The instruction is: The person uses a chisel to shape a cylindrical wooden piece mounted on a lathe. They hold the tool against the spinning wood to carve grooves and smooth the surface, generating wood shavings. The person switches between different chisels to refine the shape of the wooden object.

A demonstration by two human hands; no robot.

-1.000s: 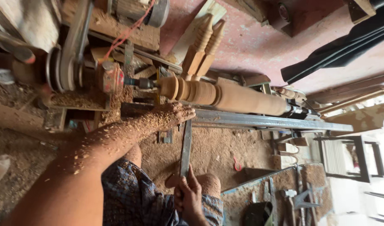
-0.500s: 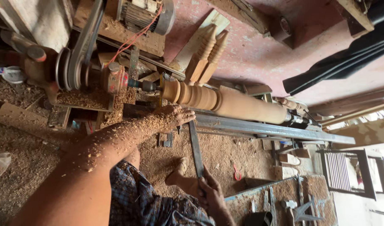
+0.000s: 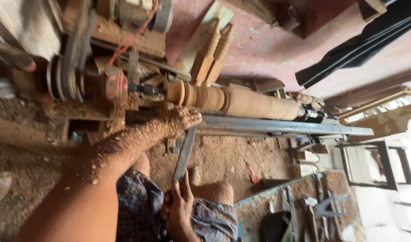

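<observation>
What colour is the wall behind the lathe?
Dusty pinkish red wall, seen best in the head view.

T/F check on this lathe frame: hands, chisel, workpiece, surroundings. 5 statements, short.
1. The left hand rests on the metal tool rest near the front of the long chisel. True.
2. The right hand hangs free, holding nothing. False: it grips the chisel's lower end, near the person's lap.
3. The wooden spindle on the lathe is a plain square block. False: it is round, with turned rings at its left end and a smooth length to the right.
4. The left forearm is coated in wood shavings. True.
5. Two carved wooden pieces lean against the wall behind the spindle. True.
</observation>
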